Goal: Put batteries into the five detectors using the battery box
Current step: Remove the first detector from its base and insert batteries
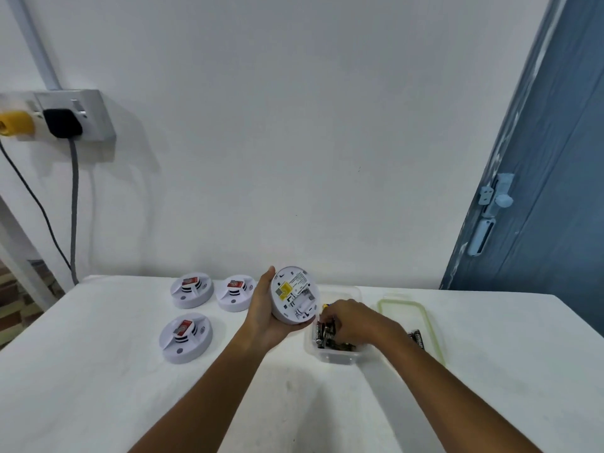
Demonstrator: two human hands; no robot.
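Observation:
My left hand holds a round white detector tilted up, its back with a yellow label facing me. My right hand reaches into the clear plastic battery box, fingers closed around black batteries inside it. Three more white detectors with red tags sit on the white table: one at the back left, one beside it, one nearer me. A fifth detector is not in view.
The box's green-rimmed lid lies right of the box, with a loose black battery on it. A wall socket with a black plug and hanging cables is at the left. A blue door stands at the right.

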